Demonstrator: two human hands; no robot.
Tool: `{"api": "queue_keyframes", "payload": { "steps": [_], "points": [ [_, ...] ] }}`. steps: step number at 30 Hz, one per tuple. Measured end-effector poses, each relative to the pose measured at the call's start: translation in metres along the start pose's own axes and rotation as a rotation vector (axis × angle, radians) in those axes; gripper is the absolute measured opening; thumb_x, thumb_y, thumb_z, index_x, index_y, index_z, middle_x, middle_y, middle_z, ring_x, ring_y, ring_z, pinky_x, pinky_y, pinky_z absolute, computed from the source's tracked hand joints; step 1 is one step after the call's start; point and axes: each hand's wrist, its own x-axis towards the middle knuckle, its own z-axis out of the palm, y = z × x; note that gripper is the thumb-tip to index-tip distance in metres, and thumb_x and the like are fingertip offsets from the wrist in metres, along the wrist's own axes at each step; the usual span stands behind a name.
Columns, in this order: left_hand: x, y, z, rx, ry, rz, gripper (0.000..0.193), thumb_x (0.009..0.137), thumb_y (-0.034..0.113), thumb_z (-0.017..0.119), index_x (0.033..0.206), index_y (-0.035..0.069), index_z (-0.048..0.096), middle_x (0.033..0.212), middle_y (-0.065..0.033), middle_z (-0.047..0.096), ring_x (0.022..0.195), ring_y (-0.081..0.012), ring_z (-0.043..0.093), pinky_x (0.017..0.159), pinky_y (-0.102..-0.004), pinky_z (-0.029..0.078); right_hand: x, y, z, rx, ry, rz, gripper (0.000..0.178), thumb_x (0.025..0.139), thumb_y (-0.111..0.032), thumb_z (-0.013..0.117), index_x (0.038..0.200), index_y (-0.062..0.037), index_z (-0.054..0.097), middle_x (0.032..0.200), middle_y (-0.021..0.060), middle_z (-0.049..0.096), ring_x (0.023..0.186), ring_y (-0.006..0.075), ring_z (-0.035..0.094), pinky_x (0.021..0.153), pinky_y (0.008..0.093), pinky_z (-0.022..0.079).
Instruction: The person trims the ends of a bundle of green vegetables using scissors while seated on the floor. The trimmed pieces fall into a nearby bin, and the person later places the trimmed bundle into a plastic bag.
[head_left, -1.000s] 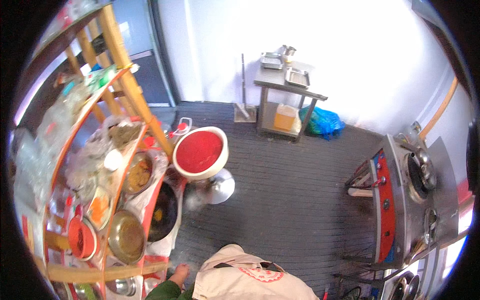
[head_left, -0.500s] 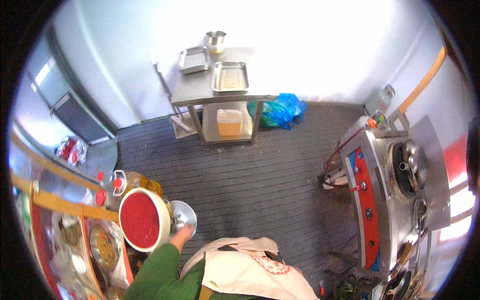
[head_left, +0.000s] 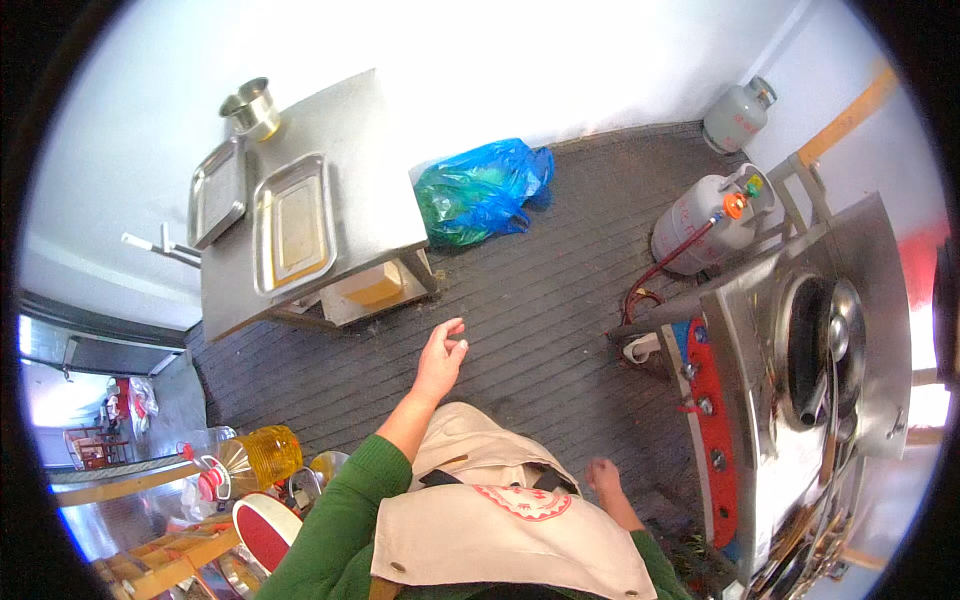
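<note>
My left hand (head_left: 440,360) reaches forward over the dark floor, holding nothing, with its thumb and fingers apart. Lower and to the right, near my apron, is my right hand (head_left: 605,480); its fingers look loosely bent and nothing shows in them. Nearest behind my left forearm stands a pale round tub (head_left: 268,530) with a deep red surface inside, partly hidden by my green sleeve. Beside it is a large clear bottle of yellow oil (head_left: 262,455) with a red cap. A cream apron (head_left: 500,535) with a red print covers my front.
Ahead left, a steel table (head_left: 365,180) bears a shallow tray (head_left: 298,225), another tray (head_left: 217,195) and a metal pot (head_left: 250,108). A blue plastic bag (head_left: 485,190) lies beside it. Gas cylinders (head_left: 700,225) and a steel stove (head_left: 745,400) stand right.
My left hand has come away from the shiny metal piece beside the red-filled tub and moved forward and right. My right hand has come into view. The view has turned left, nearer the steel table.
</note>
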Motion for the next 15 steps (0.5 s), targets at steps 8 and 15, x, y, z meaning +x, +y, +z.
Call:
{"api": "queue_keyframes", "payload": {
  "steps": [8, 15],
  "points": [
    [0.199, 0.07, -0.019, 0.005, 0.115, 0.08, 0.037, 0.089, 0.003, 0.05, 0.125, 0.002, 0.045, 0.116, -0.0104, 0.057, 0.097, -0.0156, 0.056, 0.085, -0.029, 0.046, 0.175, -0.258, 0.021, -0.114, -0.04, -0.056, 0.034, 0.08, -0.006, 0.056, 0.114, -0.0047, 0.052, 0.094, 0.0066, 0.061, 0.07, 0.0163, 0.058, 0.058, 0.0297, 0.048],
    [0.325, 0.089, -0.059, 0.594, 0.254, 0.242, 0.043, 0.075, 0.003, 0.061, 0.117, 0.003, 0.051, 0.116, -0.0136, 0.055, 0.104, -0.0308, 0.051, 0.092, -0.0401, 0.04, 0.312, -0.404, 0.084, -0.455, -0.091, -0.294, 0.066, 0.07, -0.016, 0.069, 0.127, 0.0032, 0.041, 0.122, 0.0204, 0.052, 0.116, 0.0298, 0.049, 0.097, 0.0373, 0.04]
  ]
}}
